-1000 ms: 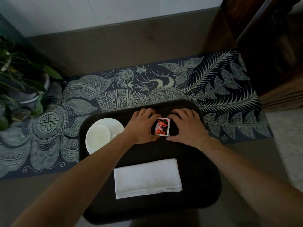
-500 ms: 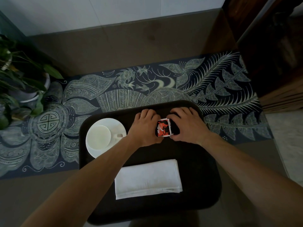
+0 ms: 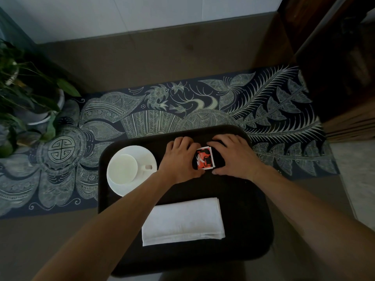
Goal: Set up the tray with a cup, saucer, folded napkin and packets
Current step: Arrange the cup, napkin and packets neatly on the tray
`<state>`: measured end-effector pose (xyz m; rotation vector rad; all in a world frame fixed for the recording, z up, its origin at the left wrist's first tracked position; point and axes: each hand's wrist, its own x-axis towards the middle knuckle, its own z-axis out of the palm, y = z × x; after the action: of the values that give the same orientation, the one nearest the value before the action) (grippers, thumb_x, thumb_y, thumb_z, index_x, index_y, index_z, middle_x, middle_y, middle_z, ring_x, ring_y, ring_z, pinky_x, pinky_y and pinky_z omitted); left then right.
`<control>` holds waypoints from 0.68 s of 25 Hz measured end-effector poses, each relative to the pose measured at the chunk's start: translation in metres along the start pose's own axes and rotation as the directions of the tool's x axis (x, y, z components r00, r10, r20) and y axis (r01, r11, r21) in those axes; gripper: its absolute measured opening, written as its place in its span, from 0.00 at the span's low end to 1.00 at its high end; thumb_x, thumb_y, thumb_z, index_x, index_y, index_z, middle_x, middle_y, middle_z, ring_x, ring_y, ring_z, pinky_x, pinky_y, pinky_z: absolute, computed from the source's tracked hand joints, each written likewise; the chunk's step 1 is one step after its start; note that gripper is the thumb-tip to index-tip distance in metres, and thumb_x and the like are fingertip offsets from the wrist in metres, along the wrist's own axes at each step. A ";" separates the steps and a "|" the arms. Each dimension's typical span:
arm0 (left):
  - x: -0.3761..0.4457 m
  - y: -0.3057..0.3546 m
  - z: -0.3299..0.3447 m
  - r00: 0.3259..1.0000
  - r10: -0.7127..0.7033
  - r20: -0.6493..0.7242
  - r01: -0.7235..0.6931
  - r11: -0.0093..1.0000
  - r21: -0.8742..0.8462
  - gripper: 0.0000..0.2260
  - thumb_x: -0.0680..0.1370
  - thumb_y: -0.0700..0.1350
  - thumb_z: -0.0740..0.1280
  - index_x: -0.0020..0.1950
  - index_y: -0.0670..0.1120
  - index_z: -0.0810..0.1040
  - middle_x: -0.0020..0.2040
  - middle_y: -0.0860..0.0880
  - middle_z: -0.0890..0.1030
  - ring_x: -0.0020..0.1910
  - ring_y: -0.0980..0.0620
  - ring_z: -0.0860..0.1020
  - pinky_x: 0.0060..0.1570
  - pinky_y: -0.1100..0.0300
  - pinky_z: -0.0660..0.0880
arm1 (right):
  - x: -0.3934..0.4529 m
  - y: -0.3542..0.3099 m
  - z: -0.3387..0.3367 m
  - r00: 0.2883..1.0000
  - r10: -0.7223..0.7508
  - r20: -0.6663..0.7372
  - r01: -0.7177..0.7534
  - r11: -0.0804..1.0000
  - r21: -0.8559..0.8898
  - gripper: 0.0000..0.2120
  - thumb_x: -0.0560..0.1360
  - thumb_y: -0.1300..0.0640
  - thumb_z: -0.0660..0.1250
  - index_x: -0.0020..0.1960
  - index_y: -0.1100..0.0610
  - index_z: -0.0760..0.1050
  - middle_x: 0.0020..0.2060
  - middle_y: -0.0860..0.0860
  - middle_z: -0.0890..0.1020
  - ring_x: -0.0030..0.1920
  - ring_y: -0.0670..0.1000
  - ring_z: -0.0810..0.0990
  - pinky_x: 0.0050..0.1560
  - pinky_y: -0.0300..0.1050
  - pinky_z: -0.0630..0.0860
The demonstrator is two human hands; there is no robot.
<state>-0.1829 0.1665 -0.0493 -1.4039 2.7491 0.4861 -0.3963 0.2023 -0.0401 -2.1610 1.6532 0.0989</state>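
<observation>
Both hands stay curled round the red packets (image 3: pixel 204 158), left hand (image 3: pixel 181 159) and right hand (image 3: pixel 235 157) seemingly squaring the stack; hardly anything has shifted. Left of them sits the cup (image 3: pixel 123 168) on its saucer (image 3: pixel 142 151), nearer lies the folded napkin (image 3: pixel 182 221), all on the dark tray (image 3: pixel 249 220)

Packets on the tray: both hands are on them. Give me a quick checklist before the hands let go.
1. Cup seated on saucer: ok.
2. Folded napkin flat on tray, near edge: ok.
3. Packets inside the tray rim: ok, between left hand and right hand.
4. Packets squared into a neat stack: cannot tell, hands cover the sides.
5. Packet count: cannot tell, only the top red one shows.
6. Tray fully supported: cannot tell; it straddles the patterned runner's near edge.
</observation>
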 end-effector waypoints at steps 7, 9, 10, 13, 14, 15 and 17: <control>0.004 0.001 0.000 1.000 0.026 0.006 -0.026 1.000 0.000 0.33 0.63 0.65 0.67 0.63 0.50 0.72 0.60 0.48 0.72 0.62 0.46 0.68 0.63 0.46 0.64 | 0.002 -0.004 -0.002 1.000 0.003 -0.024 -0.004 1.000 -0.011 0.37 0.64 0.38 0.71 0.69 0.49 0.67 0.68 0.50 0.66 0.70 0.54 0.63 0.71 0.62 0.59; 0.005 -0.001 -0.001 0.999 0.047 -0.001 -0.047 0.999 0.010 0.31 0.64 0.65 0.66 0.62 0.50 0.73 0.60 0.48 0.72 0.62 0.46 0.68 0.63 0.46 0.64 | 0.002 -0.007 -0.002 0.999 0.008 -0.034 -0.008 1.000 -0.022 0.36 0.64 0.38 0.71 0.68 0.50 0.68 0.68 0.50 0.67 0.69 0.54 0.63 0.71 0.62 0.59; 0.005 -0.003 -0.002 0.999 0.055 0.000 -0.055 0.998 0.009 0.31 0.64 0.64 0.66 0.62 0.50 0.73 0.60 0.48 0.72 0.62 0.46 0.68 0.63 0.46 0.64 | 0.002 -0.009 -0.002 0.999 0.010 -0.038 -0.011 1.000 -0.025 0.36 0.64 0.37 0.70 0.68 0.50 0.68 0.68 0.50 0.67 0.69 0.54 0.64 0.71 0.62 0.59; 0.003 -0.011 -0.004 0.996 0.085 0.019 -0.085 0.996 0.016 0.32 0.64 0.64 0.66 0.63 0.50 0.72 0.61 0.48 0.72 0.63 0.45 0.67 0.64 0.46 0.64 | 0.002 -0.014 0.002 0.998 0.012 -0.056 -0.014 0.999 -0.029 0.35 0.64 0.36 0.70 0.67 0.50 0.69 0.68 0.50 0.68 0.69 0.54 0.64 0.71 0.62 0.57; 0.003 -0.012 -0.005 0.996 0.090 0.027 -0.091 0.996 0.022 0.32 0.64 0.65 0.66 0.64 0.50 0.72 0.61 0.48 0.71 0.63 0.45 0.67 0.64 0.46 0.63 | 0.002 -0.015 0.003 0.998 0.014 -0.058 -0.016 0.999 -0.031 0.35 0.65 0.36 0.69 0.67 0.50 0.68 0.68 0.50 0.68 0.69 0.54 0.64 0.72 0.62 0.57; 0.002 -0.012 -0.005 0.996 0.089 0.031 -0.089 0.996 0.023 0.33 0.64 0.65 0.66 0.65 0.50 0.72 0.62 0.48 0.71 0.63 0.45 0.67 0.64 0.46 0.63 | 0.002 -0.015 0.003 0.998 0.016 -0.058 -0.018 0.999 -0.029 0.36 0.65 0.36 0.70 0.68 0.50 0.68 0.68 0.49 0.67 0.69 0.54 0.64 0.72 0.62 0.57; 0.002 -0.011 -0.005 0.997 0.077 0.033 -0.077 0.997 0.013 0.34 0.64 0.65 0.66 0.65 0.50 0.71 0.62 0.48 0.71 0.63 0.45 0.67 0.64 0.45 0.63 | 0.002 -0.012 0.002 0.999 0.015 -0.053 -0.016 1.000 -0.021 0.36 0.65 0.36 0.70 0.68 0.49 0.67 0.68 0.49 0.67 0.70 0.54 0.63 0.72 0.62 0.57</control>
<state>-0.1746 0.1577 -0.0476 -1.2795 2.7838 0.4863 -0.3842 0.2038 -0.0392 -2.1841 1.7054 0.0650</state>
